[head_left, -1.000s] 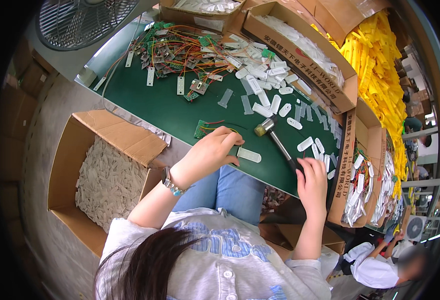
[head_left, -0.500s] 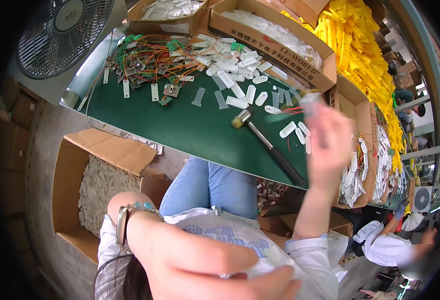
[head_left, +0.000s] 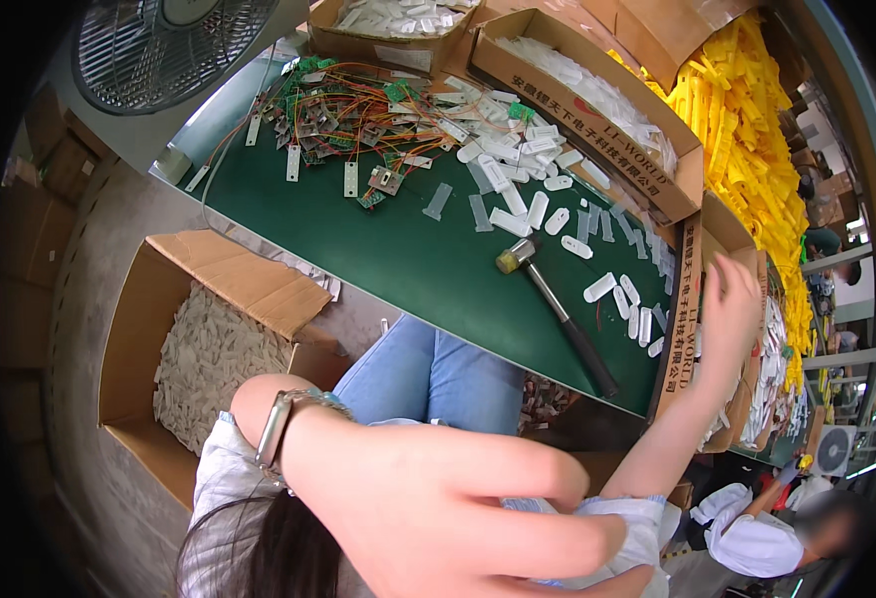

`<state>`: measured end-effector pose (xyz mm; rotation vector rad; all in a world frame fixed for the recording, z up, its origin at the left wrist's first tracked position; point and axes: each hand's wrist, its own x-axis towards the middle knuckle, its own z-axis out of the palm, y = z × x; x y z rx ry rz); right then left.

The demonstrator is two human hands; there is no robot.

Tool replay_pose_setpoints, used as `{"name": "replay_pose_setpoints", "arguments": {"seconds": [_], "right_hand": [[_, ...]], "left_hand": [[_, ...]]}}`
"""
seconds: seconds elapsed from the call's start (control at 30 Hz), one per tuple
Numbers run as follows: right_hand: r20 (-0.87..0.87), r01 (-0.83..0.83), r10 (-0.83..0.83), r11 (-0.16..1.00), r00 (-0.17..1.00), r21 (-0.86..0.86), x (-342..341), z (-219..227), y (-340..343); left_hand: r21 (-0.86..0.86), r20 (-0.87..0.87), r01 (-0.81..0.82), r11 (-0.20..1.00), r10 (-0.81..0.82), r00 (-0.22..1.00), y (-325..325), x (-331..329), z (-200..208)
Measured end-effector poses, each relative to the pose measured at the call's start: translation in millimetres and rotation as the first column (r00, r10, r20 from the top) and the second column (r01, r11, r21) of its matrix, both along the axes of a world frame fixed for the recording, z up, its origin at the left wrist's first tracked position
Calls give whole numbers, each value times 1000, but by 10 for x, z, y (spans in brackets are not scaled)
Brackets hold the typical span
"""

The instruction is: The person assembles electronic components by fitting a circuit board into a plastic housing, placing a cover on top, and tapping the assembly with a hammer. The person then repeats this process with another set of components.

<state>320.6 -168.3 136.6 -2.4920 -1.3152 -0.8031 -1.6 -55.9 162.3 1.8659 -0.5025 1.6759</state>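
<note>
Close to the camera, my left hand (head_left: 458, 498) hangs over my lap, its fingers bent and apart with nothing seen in them. A watch (head_left: 275, 431) and a beaded bracelet are on that wrist. My right hand (head_left: 732, 314) is over the cardboard box (head_left: 679, 329) at the table's right side, fingers loosely apart and no part visible between them. A mallet (head_left: 548, 289) with a black grip and yellowish head lies on the green table (head_left: 358, 259). Beside it are several white oval plastic cases (head_left: 599, 287) and clear plastic pieces (head_left: 438, 201).
Green circuit boards with orange wires (head_left: 348, 120) pile up at the back left, next to a heap of white cases (head_left: 528, 149). Boxes of white parts (head_left: 578, 80) line the back. Yellow parts (head_left: 722, 110) are heaped far right. A fan (head_left: 174, 50) and an open carton (head_left: 119, 369) stand left.
My right hand has moved right from the table to the box, and the white piece with red wires is no longer seen in it. My left hand has shifted slightly right; the view has turned.
</note>
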Motion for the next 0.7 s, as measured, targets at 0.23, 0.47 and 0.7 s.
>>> {"name": "replay_pose_setpoints", "arguments": {"seconds": [0.23,0.47,0.7], "right_hand": [[-167,-573,548,782,820,-245,10,-742,1675],[13,-531,567,780,824,-332,144,-963,2037],[-325,-535,596,803,735,263,-372,-655,1619]], "left_hand": [[89,-159,-22,996,36,987,312,-362,-27],[-187,-421,-671,717,559,715,-45,-759,237],[-135,-123,-592,794,580,805,115,-581,146]]}}
